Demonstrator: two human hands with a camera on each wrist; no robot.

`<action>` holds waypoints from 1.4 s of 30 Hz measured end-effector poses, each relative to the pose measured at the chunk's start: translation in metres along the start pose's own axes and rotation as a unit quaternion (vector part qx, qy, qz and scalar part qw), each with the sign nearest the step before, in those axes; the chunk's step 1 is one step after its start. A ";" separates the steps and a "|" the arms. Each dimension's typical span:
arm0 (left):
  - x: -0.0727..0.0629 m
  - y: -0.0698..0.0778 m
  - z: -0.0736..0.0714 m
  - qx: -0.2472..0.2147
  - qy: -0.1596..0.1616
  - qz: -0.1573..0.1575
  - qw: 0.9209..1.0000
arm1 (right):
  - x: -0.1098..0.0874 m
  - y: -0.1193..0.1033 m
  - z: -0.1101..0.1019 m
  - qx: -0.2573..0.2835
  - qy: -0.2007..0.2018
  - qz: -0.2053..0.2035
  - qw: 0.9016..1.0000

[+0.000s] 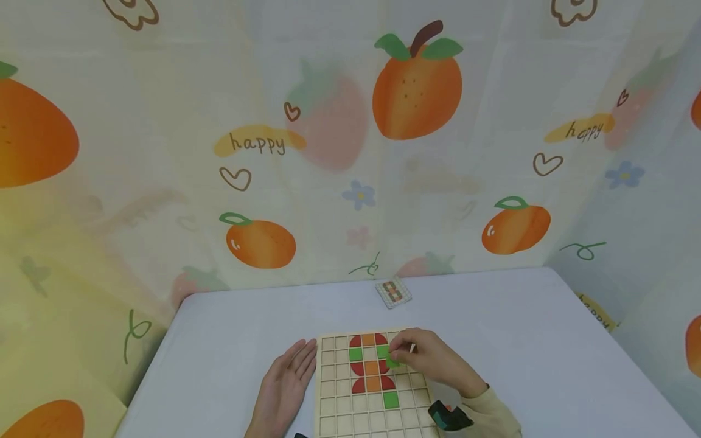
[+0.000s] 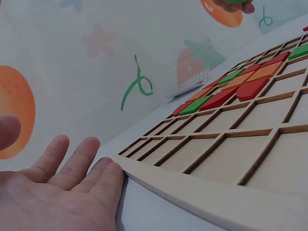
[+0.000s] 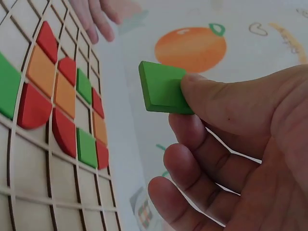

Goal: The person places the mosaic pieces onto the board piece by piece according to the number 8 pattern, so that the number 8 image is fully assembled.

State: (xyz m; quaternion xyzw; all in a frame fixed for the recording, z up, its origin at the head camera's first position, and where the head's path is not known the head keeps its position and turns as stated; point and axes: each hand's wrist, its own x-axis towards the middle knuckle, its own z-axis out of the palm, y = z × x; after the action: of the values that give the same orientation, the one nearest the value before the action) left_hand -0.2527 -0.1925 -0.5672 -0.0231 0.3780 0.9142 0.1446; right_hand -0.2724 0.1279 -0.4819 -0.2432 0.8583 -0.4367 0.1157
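Observation:
A wooden grid board [image 1: 353, 423] lies on the table, with red, orange and green tiles set in some of its squares. My right hand [image 1: 432, 359] is over the board's right part and pinches a green square tile [image 3: 163, 86] between thumb and forefinger. The right wrist view shows that tile raised off the board. Beside the board's left edge, my left hand [image 1: 283, 383] lies with straight fingers and palm turned up. In the left wrist view its fingertips [image 2: 113, 171] are at the board's frame. A lone green tile [image 1: 391, 399] sits lower in the grid.
Behind the board lies a small stack of pattern cards [image 1: 393, 292], the top one printed with a coloured grid design. A white cloth covers the table [image 1: 246, 322]. Fruit-printed curtains [image 1: 328, 231] hang at the back and both sides.

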 end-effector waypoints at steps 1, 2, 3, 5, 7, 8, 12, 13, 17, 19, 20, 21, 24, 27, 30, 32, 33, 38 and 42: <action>0.000 0.000 0.000 -0.001 0.001 0.000 1.000 | 0.001 -0.002 0.002 0.001 -0.003 -0.001 1.000; 0.000 0.000 0.000 0.001 0.001 0.001 1.000 | 0.003 -0.003 0.004 0.003 -0.006 -0.003 1.000; 0.000 0.000 0.000 -0.001 0.001 0.000 1.000 | 0.004 -0.004 0.006 0.003 -0.009 -0.005 1.000; 0.000 0.000 -0.001 -0.005 0.001 0.000 1.000 | 0.007 -0.006 0.011 0.004 -0.017 -0.013 1.000; 0.000 0.000 -0.001 -0.007 0.002 0.000 1.000 | 0.010 -0.007 0.015 0.006 -0.023 -0.031 0.999; 0.000 0.000 -0.001 -0.005 0.001 0.001 1.000 | 0.011 -0.008 0.018 0.006 -0.025 -0.041 0.999; 0.000 0.000 -0.001 -0.006 0.003 0.001 1.000 | 0.016 -0.010 0.029 0.010 -0.025 -0.064 0.998; 0.000 -0.001 -0.001 -0.008 0.004 0.000 1.000 | 0.017 -0.010 0.032 0.011 -0.026 -0.062 0.998; 0.000 -0.001 -0.002 0.000 0.000 0.002 1.000 | 0.019 -0.011 0.042 0.021 -0.036 -0.029 0.999; 0.000 0.000 -0.001 0.003 -0.003 0.002 1.000 | 0.019 -0.011 0.047 0.019 -0.042 -0.020 0.999; -0.001 0.000 -0.001 0.006 -0.006 0.003 1.000 | 0.020 -0.010 0.049 0.016 -0.044 -0.016 0.999; -0.001 0.000 -0.001 0.004 -0.005 0.002 1.000 | 0.020 -0.010 0.051 0.012 -0.046 -0.017 0.999; -0.001 0.000 -0.001 0.003 -0.006 0.002 1.000 | 0.021 -0.007 0.057 -0.013 -0.048 -0.028 0.998; -0.001 0.000 0.000 0.000 -0.001 0.003 1.000 | 0.021 -0.006 0.063 -0.044 -0.052 -0.033 0.997; 0.000 0.000 0.000 -0.005 0.006 0.002 1.000 | 0.021 -0.006 0.068 -0.073 -0.056 -0.028 0.995; 0.000 -0.001 0.000 -0.007 0.010 0.002 1.000 | 0.021 -0.007 0.070 -0.091 -0.057 -0.020 0.994; 0.000 -0.001 0.001 -0.006 0.011 0.003 1.000 | 0.021 -0.007 0.071 -0.098 -0.058 -0.017 0.993; 0.000 -0.001 0.001 -0.004 0.014 0.002 1.000 | 0.019 -0.010 0.075 -0.128 -0.059 -0.006 0.990; 0.000 -0.001 0.002 -0.003 0.013 0.001 1.000 | 0.017 -0.014 0.076 -0.149 -0.054 0.001 0.987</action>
State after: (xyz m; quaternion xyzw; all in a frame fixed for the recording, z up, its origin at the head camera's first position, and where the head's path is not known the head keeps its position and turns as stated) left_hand -0.2522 -0.1911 -0.5664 -0.0349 0.3767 0.9152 0.1388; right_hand -0.2508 0.0592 -0.5155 -0.2802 0.9064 -0.2904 0.1247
